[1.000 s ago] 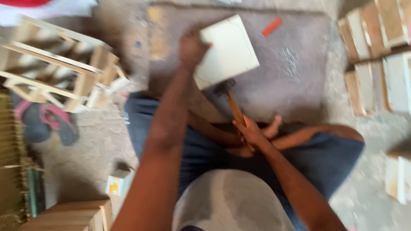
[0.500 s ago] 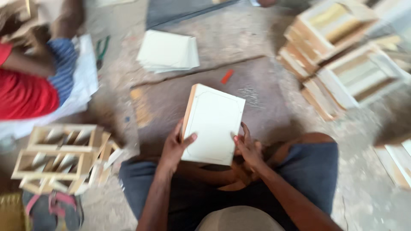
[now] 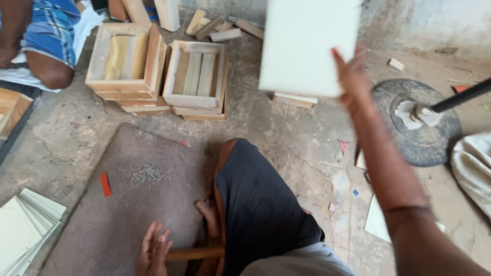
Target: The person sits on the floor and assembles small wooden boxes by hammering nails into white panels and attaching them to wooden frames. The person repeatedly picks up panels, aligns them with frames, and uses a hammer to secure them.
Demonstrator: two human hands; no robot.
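My right hand point(image 3: 353, 82) is raised at the upper right, gripping the edge of a flat white-faced wooden box point(image 3: 307, 46) held up in the air. My left hand point(image 3: 152, 250) lies low at the bottom, fingers spread on the brown mat point(image 3: 102, 220), resting over the end of a wooden handle point(image 3: 197, 253) by my foot. A small pile of nails point(image 3: 147, 174) and a red strip point(image 3: 105, 184) lie on the mat ahead of that hand.
Two stacks of open wooden boxes point(image 3: 128, 66) point(image 3: 197, 76) stand beyond the mat. White panels point(image 3: 25, 235) are piled at the lower left. Another person point(image 3: 46, 36) sits at the top left. A round black base with a pole point(image 3: 419, 122) and a pale sack point(image 3: 473, 168) are on the right.
Both hands held the white box over the mat; now only my right hand has it, lifted up and to the right. My left hand let go and dropped to the mat.
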